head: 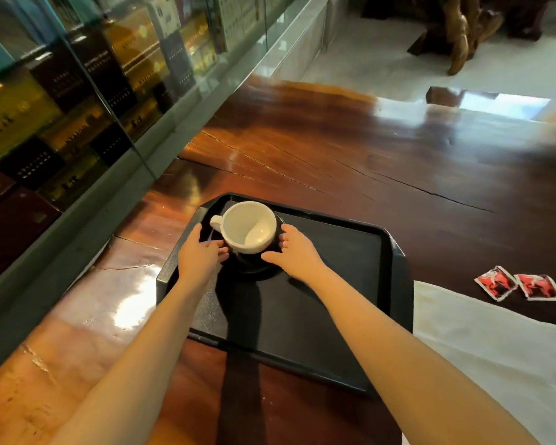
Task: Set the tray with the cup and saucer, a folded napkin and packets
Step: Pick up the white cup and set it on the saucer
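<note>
A black tray [350, 284] lies on the glossy wooden table. At its far left corner a white cup [249, 226], empty, handle to the left, stands on a black saucer [254, 266]. My left hand [201, 253] grips the saucer's left edge. On the opposite edge sits my right hand [297, 250], its fingers curled over the rim. A white napkin [495, 354] lies flat to the right of the tray. Two red packets [519, 286] rest side by side on the table beyond the napkin.
A glass display case [87, 101] filled with boxes runs along the table's left side. The wooden table [334, 149] stretches away past the tray, with long cracks in its top. A carved wooden base [463, 30] stands on the pale floor beyond.
</note>
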{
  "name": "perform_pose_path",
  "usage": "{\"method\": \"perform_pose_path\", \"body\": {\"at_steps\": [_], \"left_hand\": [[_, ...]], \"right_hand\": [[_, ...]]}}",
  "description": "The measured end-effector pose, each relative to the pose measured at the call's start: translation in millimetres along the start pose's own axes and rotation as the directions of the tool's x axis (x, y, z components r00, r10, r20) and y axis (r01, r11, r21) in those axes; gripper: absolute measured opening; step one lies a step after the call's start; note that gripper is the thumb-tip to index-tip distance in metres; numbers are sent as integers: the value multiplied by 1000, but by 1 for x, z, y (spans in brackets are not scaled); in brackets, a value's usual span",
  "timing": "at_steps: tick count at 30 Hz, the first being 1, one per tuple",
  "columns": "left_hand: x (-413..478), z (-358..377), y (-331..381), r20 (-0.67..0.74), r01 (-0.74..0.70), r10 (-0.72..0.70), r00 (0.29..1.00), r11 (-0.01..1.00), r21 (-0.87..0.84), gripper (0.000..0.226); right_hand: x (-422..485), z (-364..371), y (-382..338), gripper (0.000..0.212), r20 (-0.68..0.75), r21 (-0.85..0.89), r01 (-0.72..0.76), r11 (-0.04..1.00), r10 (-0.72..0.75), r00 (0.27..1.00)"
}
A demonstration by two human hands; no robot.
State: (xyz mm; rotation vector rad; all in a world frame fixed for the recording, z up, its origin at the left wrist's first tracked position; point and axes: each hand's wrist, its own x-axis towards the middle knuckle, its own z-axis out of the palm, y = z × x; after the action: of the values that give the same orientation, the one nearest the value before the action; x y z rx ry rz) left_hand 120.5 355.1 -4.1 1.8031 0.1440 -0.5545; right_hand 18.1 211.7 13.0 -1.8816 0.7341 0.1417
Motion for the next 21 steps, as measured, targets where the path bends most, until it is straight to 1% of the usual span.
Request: {"method": "perform_pose_path", "body": {"at_steps": [3,6,8,10,13,15,17,19,21], "left_hand": [[-29,-4,1,-36,7,-8,999,1000,-26,58],[-76,4,-5,-15,-14,14,1000,1000,-4,51],[-110,21,-13,52,-56,52,997,996,76,43],[-141,47,-19,150,-119,94,984,979,167,39],[-189,96,-22,339,-236,137,931,933,270,37],[-222,128,-24,460,-336,162,873,883,327,38],[-254,158,-31,560,-453,179,809,797,401,40],[-283,182,-48,626,-542,172,761,698,468,43],[-310,200,-78,679,-618,162,716,599,509,47]], "right_hand": [[-30,-28,9,71,12,-26,2,1000,-2,1000],[-66,-60,29,53,-25,-71,-4,997,2,1000],[-95,-82,48,44,-70,-75,-18,997,13,997],[-127,-105,69,42,-127,-80,-30,996,20,992],[-175,-139,104,41,-203,-69,-73,995,57,977],[-207,-163,130,40,-257,-75,-136,988,112,960],[-237,-184,159,39,-314,-95,-193,977,154,937],[-268,-195,194,39,-358,-116,-257,959,201,912],[-298,-196,235,44,-401,-208,-318,925,216,891]]}}
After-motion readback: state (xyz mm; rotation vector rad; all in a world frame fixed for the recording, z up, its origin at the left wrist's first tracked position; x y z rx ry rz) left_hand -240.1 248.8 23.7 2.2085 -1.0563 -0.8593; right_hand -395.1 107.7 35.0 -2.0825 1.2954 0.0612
